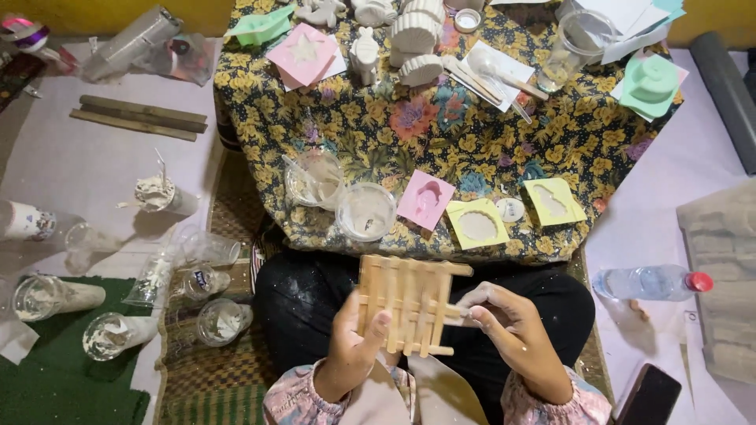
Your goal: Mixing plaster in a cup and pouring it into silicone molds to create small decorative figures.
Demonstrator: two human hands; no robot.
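Two hands, left [352, 346] and right [516, 330], hold one stick raft [405, 303].

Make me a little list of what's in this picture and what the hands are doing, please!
Left hand: grips the lower left of a wooden stick rack, thumb on its front
Right hand: pinches the rack's right edge, fingers dusted white
Rack: flat sticks joined in a grid, held over the lap
Table: floral cloth
Near edge: two clear cups with white residue, pink mould, two yellow moulds
Far side: white cast shapes, green mould
Right floor: water bottle with red cap
Left floor: used plastic cups
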